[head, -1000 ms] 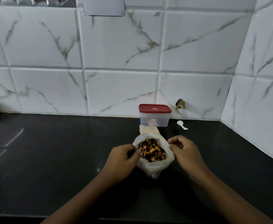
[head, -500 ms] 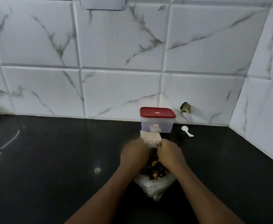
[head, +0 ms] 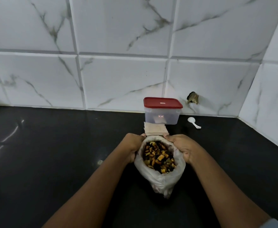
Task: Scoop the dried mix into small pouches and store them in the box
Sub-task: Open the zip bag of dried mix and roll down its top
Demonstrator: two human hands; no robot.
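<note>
While its mouth is being held apart, bag (head: 161,180): thin whitish plastic, stood on the black counter (head: 52,153) at front centre, rim turned outward
Dried mix (head: 159,157): orange, yellow and dark pieces, contained in the bag and fully exposed from above
Left hand (head: 133,145): fingers are curled over the bag's left rim, which is gripped
Right hand (head: 180,145): fingers are curled over the right rim, which is gripped likewise; nothing else is held
Change noted: half a second ago both hands were bunched together over the far rim and much of the mix was covered; they are now drawn apart and the mouth is spread wide
Meaning for the task: the opening is judged to be made ready for scooping, which is not yet begun
Pouches (head: 154,129): a flat pale stack, laid between the bag and the box; none is seen to be filled
Box (head: 162,117): clear, red lid (head: 162,103) fitted, set against the tiled wall
Spoon (head: 193,122): white, laid just right of the box, untouched
Next requirement, as judged: one hand is to be freed for the spoon, and the bag left so that it does not slump
</note>
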